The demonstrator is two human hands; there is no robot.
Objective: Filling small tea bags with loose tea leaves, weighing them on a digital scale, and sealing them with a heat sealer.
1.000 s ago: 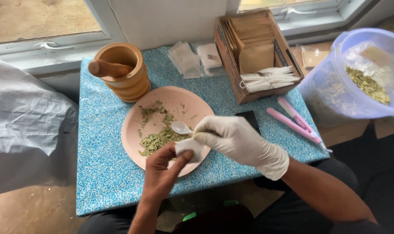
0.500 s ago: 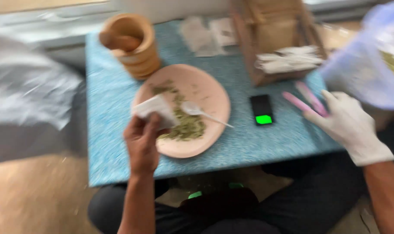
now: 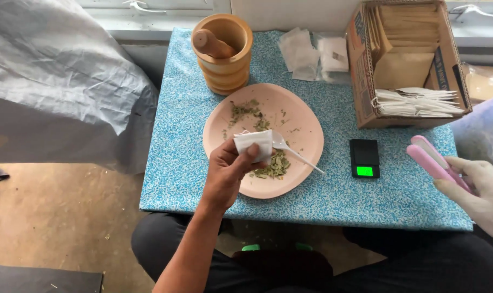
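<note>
1. The bare left hand (image 3: 230, 171) lifts a small white paper sachet (image 3: 254, 145) over the pink plate (image 3: 306, 135) with its grip pinching the mouth upright, so stray green herb flakes (image 3: 271, 167) fall back.
2. The white-gloved right hand (image 3: 482, 192), grip curled loosely around a pink sealing clip (image 3: 433, 160), waits at the desk's (image 3: 176, 163) right edge.

Wooden mortar (image 3: 225, 57) with pestle (image 3: 212, 44), small black scale (image 3: 364, 158), cardboard box (image 3: 366, 81) of perhaps envelopes
</note>
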